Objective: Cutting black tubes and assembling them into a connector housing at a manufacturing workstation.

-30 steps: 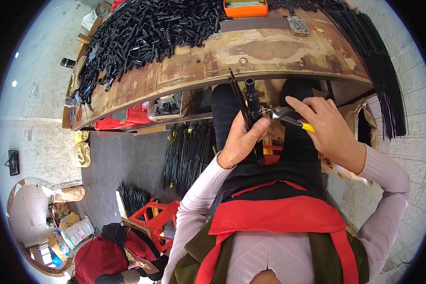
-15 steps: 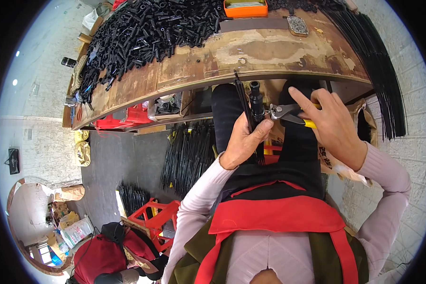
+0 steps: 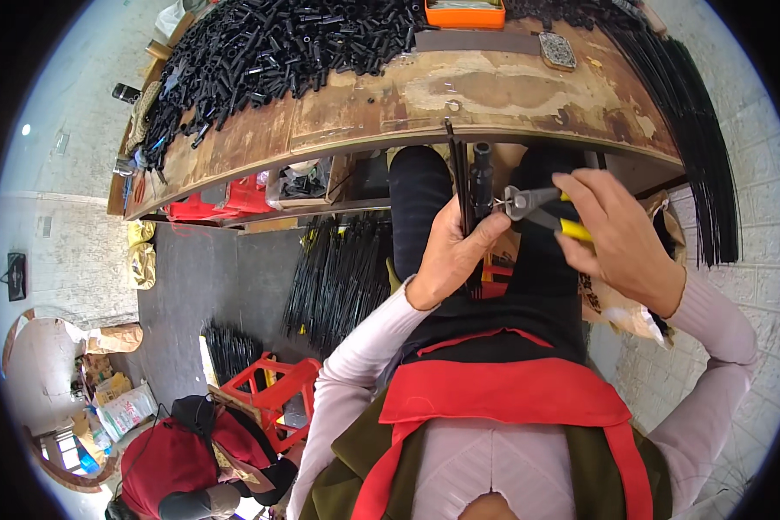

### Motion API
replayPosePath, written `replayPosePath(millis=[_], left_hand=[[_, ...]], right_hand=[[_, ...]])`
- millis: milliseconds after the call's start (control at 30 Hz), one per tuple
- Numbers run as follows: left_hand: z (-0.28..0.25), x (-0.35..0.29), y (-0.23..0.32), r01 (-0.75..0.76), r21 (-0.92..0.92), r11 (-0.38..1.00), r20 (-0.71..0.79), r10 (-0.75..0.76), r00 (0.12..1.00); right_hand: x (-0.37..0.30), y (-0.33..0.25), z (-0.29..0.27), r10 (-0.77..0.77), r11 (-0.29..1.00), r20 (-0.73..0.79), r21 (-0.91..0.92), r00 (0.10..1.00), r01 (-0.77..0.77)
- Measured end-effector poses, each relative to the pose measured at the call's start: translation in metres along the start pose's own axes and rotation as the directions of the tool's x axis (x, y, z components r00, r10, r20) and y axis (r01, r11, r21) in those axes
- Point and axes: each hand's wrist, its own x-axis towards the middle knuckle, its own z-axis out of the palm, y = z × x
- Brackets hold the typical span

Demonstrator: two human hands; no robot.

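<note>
My left hand (image 3: 452, 253) is closed around several thin black rods (image 3: 460, 182) and a black stepped tube (image 3: 481, 172), all standing roughly upright above my lap. Its thumb presses near the tube's lower part. In my right hand (image 3: 626, 232) is a pair of pliers (image 3: 537, 204) with yellow and black handles. Their rounded metal jaws sit close beside the tube, just above my left thumb. A tiny shiny metal piece shows between jaws and tube; its kind is too small to make out. The handles are spread, with my fingers around them.
A worn wooden bench (image 3: 485, 95) spans ahead, bearing a heap of black tubes (image 3: 277, 56), an orange box (image 3: 465, 15) and a small tray of metal bits (image 3: 557, 51). Long black rods (image 3: 706, 173) hang off its right end. A person (image 3: 191, 459) is at lower left, near a red plastic stool (image 3: 277, 390).
The plier handles have spread and my right fingers have shifted on them. The rods and tube have moved slightly right in view. The bench and floor have shifted a little with the head.
</note>
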Motion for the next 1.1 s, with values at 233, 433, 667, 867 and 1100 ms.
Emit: replayPosePath(millis=[233, 433, 667, 867, 1100], left_hand=[[-0.013, 0.003, -0.001, 0.036, -0.058, 0.998, 0.065, -0.033, 0.997], [-0.008, 0.004, 0.000, 0.044, -0.061, 0.997, 0.061, -0.040, 0.997], [-0.005, 0.006, 0.015, -0.006, -0.070, 0.998, 0.006, 0.007, 1.000], [0.000, 0.006, 0.034, 0.047, 0.087, 0.995, 0.077, -0.054, 0.996], [0.000, 0.009, 0.047, 0.139, 0.119, 0.983, 0.188, -0.159, 0.969]], right_hand=[[0.016, 0.007, -0.021, 0.110, 0.548, 0.798, 0.448, 0.592, -0.706], [-0.012, -0.005, 0.005, 0.175, 0.934, 0.204, 0.274, 0.963, -0.227], [-0.007, 0.013, 0.003, -0.017, 0.277, 0.727, 0.663, 0.686, -0.695], [-0.024, -0.008, 0.008, 0.204, 0.905, 0.213, 0.331, 0.956, -0.267], [-0.003, -0.002, -0.020, 0.108, 0.267, 0.844, 0.484, 0.525, -0.833]])
